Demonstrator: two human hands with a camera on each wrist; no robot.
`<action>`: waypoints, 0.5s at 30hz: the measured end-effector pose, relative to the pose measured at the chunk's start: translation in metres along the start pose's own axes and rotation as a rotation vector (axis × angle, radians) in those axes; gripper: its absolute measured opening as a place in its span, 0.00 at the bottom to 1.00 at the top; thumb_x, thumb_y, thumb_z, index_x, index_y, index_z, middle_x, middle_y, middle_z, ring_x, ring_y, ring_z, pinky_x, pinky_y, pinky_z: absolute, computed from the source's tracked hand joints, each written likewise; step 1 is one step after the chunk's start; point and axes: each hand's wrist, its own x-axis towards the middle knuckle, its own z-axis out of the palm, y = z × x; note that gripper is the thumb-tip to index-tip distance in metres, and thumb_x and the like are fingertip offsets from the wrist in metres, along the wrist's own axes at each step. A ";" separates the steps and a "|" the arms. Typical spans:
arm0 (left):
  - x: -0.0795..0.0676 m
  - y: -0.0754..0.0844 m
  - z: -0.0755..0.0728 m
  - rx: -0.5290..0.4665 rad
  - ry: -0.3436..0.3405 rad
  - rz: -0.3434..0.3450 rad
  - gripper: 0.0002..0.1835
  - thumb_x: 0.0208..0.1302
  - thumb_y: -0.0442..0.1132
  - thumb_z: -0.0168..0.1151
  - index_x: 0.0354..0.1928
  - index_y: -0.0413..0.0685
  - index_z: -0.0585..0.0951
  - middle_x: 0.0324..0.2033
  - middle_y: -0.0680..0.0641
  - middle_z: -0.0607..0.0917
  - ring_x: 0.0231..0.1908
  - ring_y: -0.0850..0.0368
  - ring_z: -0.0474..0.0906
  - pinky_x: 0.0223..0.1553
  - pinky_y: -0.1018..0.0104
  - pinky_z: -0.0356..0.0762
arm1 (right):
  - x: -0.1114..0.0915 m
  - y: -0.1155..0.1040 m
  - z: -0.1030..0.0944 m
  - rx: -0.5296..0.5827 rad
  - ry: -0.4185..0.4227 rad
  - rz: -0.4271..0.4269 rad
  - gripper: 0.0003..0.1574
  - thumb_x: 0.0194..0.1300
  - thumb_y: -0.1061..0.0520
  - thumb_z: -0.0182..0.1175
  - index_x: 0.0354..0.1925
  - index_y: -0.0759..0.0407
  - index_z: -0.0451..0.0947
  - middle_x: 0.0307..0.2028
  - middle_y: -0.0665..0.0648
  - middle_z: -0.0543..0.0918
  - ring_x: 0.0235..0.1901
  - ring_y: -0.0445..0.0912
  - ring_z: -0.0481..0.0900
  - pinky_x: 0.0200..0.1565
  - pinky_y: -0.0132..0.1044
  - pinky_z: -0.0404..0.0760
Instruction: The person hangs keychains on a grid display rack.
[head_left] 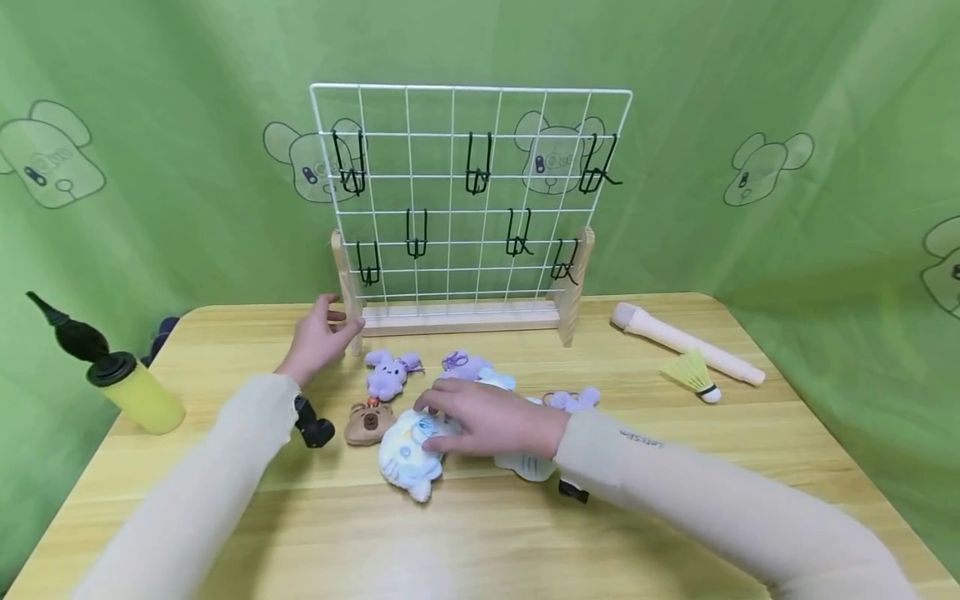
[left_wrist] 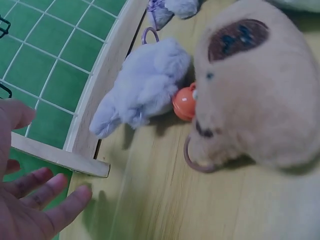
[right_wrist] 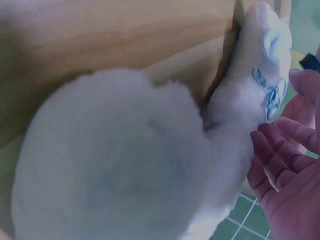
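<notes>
My left hand (head_left: 315, 337) is beside the left wooden upright (head_left: 342, 267) of a white wire grid rack, fingers spread loosely and holding nothing. In the left wrist view, a purple plush (left_wrist: 142, 82) and a brown bear plush (left_wrist: 260, 95) with an orange bell (left_wrist: 184, 103) lie to its right. My right hand (head_left: 491, 417) is over a white-and-blue plush keychain (head_left: 408, 458), its fingers loosely bent. Its fingertips are right at the plush's edge in the right wrist view. Another white plush (head_left: 528, 467) is partly hidden under that wrist.
Black hooks (head_left: 416, 237) hang across the grid. More purple plushes (head_left: 465, 367) lie near its wooden base (head_left: 461, 318). At the left stands a tilted yellow bottle (head_left: 146, 396) with a black top. A pale pink microphone (head_left: 686, 342) and a yellow shuttlecock (head_left: 692, 375) lie on the right.
</notes>
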 end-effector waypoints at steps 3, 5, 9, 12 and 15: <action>0.003 0.000 0.004 0.000 -0.016 -0.028 0.42 0.77 0.44 0.58 0.82 0.36 0.49 0.70 0.25 0.72 0.68 0.30 0.74 0.64 0.43 0.83 | 0.002 -0.003 0.004 -0.059 0.006 -0.015 0.34 0.72 0.37 0.64 0.67 0.54 0.77 0.58 0.51 0.83 0.56 0.42 0.81 0.64 0.36 0.83; 0.004 -0.001 0.006 0.003 -0.020 -0.037 0.41 0.77 0.44 0.57 0.82 0.35 0.50 0.70 0.24 0.72 0.67 0.29 0.74 0.64 0.43 0.83 | 0.003 -0.004 0.006 -0.104 0.011 -0.029 0.34 0.72 0.37 0.64 0.67 0.53 0.77 0.56 0.50 0.83 0.53 0.41 0.81 0.61 0.34 0.84; 0.007 -0.004 0.008 0.018 -0.026 -0.050 0.39 0.77 0.42 0.56 0.80 0.33 0.52 0.68 0.24 0.72 0.66 0.29 0.75 0.64 0.44 0.84 | 0.002 -0.008 0.009 -0.148 0.029 -0.051 0.30 0.73 0.39 0.64 0.64 0.53 0.78 0.52 0.50 0.82 0.48 0.39 0.80 0.57 0.32 0.85; 0.010 -0.006 0.010 0.026 -0.030 -0.051 0.37 0.77 0.40 0.56 0.79 0.31 0.56 0.66 0.24 0.75 0.63 0.30 0.77 0.63 0.45 0.85 | 0.002 -0.010 0.009 -0.131 0.025 -0.043 0.27 0.74 0.41 0.63 0.61 0.54 0.78 0.50 0.49 0.81 0.44 0.38 0.78 0.53 0.31 0.85; 0.012 -0.007 0.012 0.037 -0.034 -0.047 0.35 0.76 0.39 0.56 0.77 0.31 0.59 0.64 0.24 0.76 0.62 0.30 0.78 0.63 0.45 0.85 | 0.003 -0.011 0.009 -0.072 0.012 -0.012 0.21 0.74 0.44 0.64 0.57 0.54 0.77 0.47 0.49 0.79 0.40 0.37 0.75 0.47 0.28 0.84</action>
